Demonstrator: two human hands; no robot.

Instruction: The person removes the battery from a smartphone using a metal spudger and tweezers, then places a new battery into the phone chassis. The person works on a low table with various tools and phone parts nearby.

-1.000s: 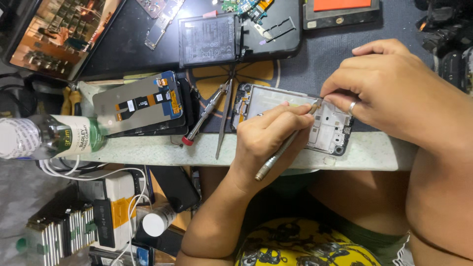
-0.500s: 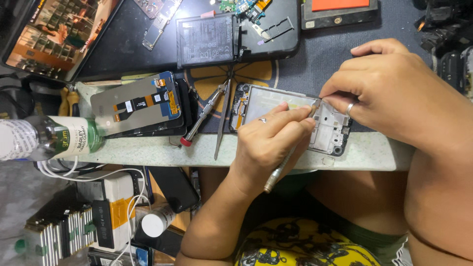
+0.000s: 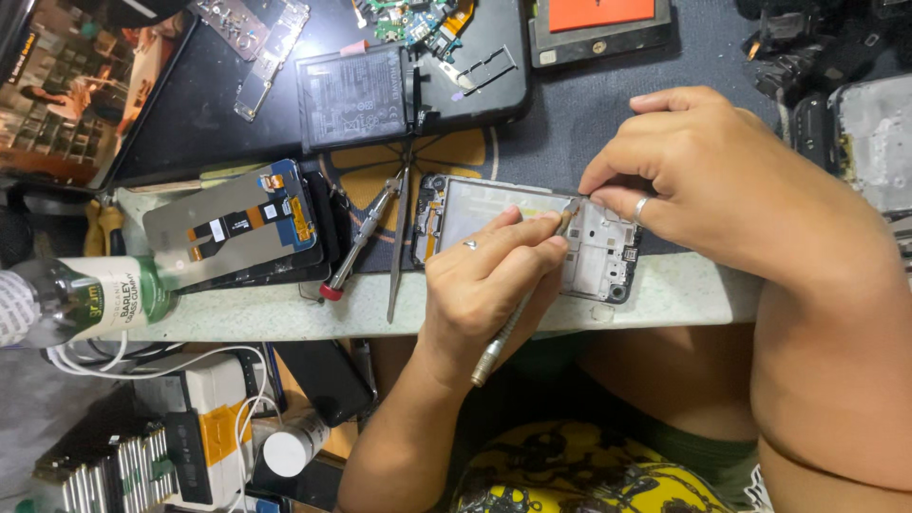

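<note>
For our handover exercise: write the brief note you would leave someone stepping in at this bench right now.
Left hand grips a metal screwdriver, tip at the upper part of the opened phone frame.
Right hand pinches the frame's top edge, steadying it.
Battery and display panel lie apart on the mat: disassembly well along.
Left: whatever the tip is working on; too small to tell.

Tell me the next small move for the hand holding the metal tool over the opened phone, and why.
Probably keep the left hand working the metal tool at the same spot near the top edge of the phone frame: its tip sits there, right beside the right hand's fingers, which steady the frame.
</note>
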